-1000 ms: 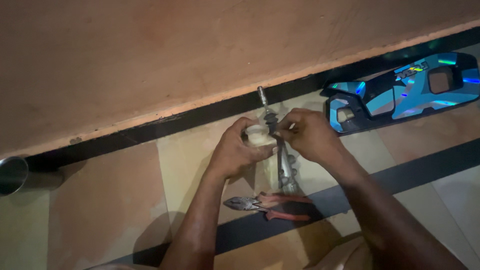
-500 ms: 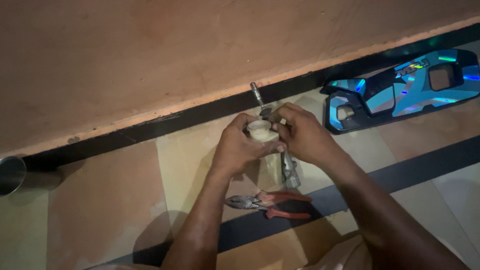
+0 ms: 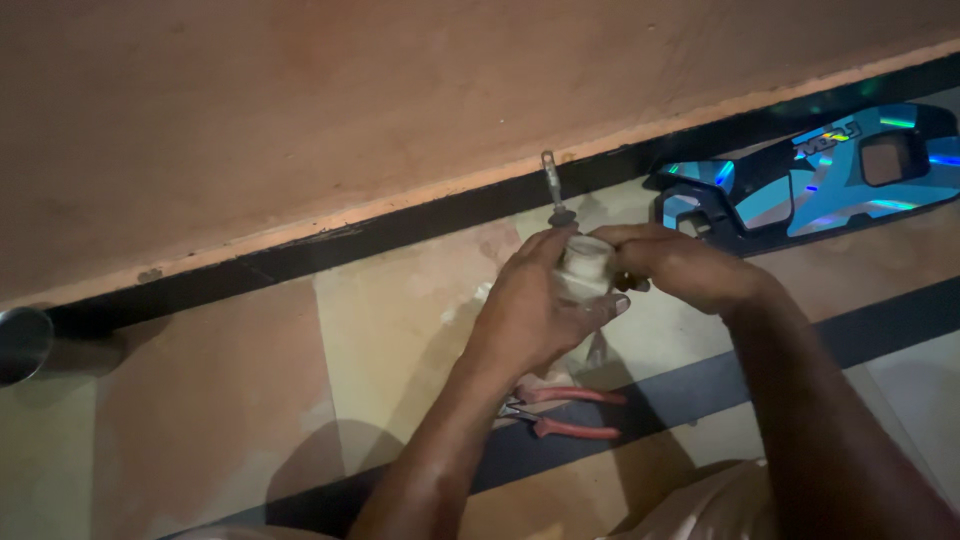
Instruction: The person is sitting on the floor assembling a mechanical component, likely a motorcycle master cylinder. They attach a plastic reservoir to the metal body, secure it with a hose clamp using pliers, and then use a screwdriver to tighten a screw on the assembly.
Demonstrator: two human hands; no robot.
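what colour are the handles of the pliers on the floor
Red. The metal pliers with red handles lie on the tiled floor below the hands, clearest in the head view.

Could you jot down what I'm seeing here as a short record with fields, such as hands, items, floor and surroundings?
Left hand: left hand grips a small white cylindrical fitting
Right hand: right hand pinches the same fitting from the other side
Metal stem: a thin metal rod sticks up beyond the hands
Floor: red-handled pliers lie below the hands on beige tiles
Surroundings: shiny blue and black panel by the wall; metal pipe end at far left
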